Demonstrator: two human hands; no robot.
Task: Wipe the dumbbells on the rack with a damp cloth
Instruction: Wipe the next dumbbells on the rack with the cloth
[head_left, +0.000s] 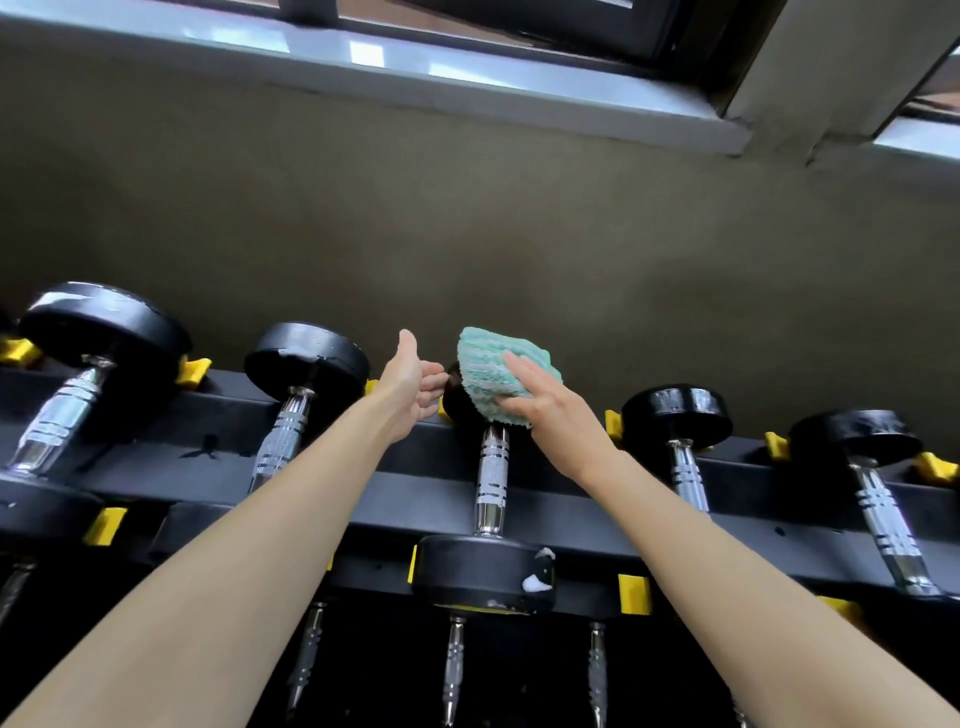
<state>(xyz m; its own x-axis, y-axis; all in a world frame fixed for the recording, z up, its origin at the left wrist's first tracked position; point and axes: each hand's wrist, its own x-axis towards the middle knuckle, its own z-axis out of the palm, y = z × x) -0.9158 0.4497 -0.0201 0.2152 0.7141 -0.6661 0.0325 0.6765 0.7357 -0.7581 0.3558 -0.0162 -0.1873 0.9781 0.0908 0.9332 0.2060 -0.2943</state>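
A black rack (395, 499) with yellow cradles holds a row of black dumbbells with chrome handles. On the middle dumbbell (492, 478), a teal striped cloth (498, 374) covers the far head. My right hand (545, 405) presses the cloth against that head with straight fingers. My left hand (413, 387) touches the left side of the same head with its fingertips, thumb up. White foam sits on the near head (485, 571) at its right edge.
Two larger dumbbells (306, 364) lie to the left and two smaller ones (675, 421) to the right. A lower row of chrome handles (453, 670) shows beneath. A grey wall (467, 234) and a window sill (363, 57) rise behind the rack.
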